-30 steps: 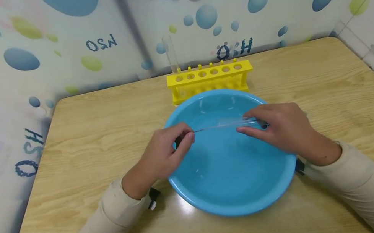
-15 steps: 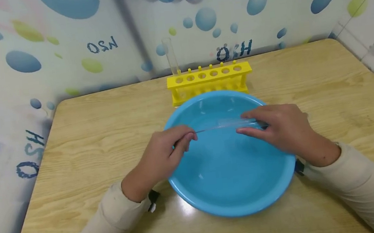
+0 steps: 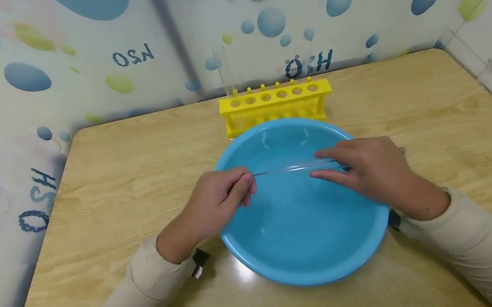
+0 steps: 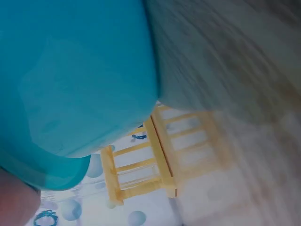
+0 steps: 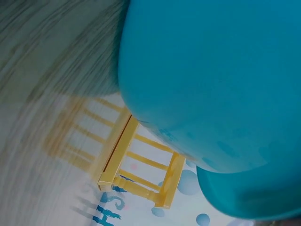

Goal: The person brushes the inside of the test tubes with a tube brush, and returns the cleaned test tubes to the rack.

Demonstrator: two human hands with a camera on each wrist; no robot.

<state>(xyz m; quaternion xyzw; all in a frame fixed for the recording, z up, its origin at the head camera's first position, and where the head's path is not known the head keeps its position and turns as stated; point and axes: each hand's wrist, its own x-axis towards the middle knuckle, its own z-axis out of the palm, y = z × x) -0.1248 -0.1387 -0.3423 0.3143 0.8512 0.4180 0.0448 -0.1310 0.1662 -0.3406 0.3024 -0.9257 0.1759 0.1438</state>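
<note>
In the head view my left hand [image 3: 215, 200] pinches the thin wire handle of a test tube brush [image 3: 268, 172] between thumb and curled fingers. My right hand [image 3: 373, 169] holds a clear glass test tube [image 3: 302, 166] level, thumb below and fingers above. The brush runs into the tube's left end; its bristles are hard to make out through the glass. Both hands are over a round blue basin [image 3: 310, 275]. In the left wrist view only a blurred bit of the left hand [image 4: 16, 200] shows, and the tube is out of sight in both wrist views.
Behind the basin stands a yellow test tube rack [image 3: 276, 97]. Another clear test tube [image 3: 225, 72] stands upright in its leftmost hole. Everything rests on a wooden table [image 3: 137, 156] against a patterned wall [image 3: 78, 41].
My left hand's fingers have shifted and curled closer round the brush wire. The tube and my right hand stay nearly in place over the basin.
</note>
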